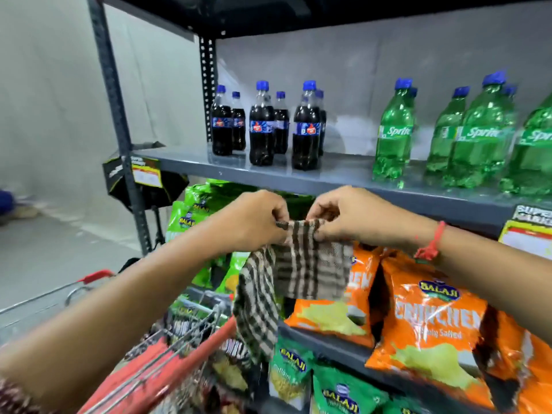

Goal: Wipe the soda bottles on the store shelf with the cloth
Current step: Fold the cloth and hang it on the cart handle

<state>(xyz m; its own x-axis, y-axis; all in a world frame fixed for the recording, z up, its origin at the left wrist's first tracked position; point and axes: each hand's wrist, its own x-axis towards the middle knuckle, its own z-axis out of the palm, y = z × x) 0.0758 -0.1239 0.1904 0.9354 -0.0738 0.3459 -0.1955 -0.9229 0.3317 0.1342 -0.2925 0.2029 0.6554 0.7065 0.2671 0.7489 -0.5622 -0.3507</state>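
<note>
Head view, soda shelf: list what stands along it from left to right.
Shelf upright → dark cola bottles with blue caps → bare stretch of grey shelf → green Sprite bottles, running on to the right edge.

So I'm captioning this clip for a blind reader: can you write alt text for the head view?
Both hands, left hand and right hand, pinch the top edge of a brown checked cloth in front of a grey store shelf. On it stand dark cola bottles and green Sprite bottles, none touched; snack bags fill the shelf below.
</note>
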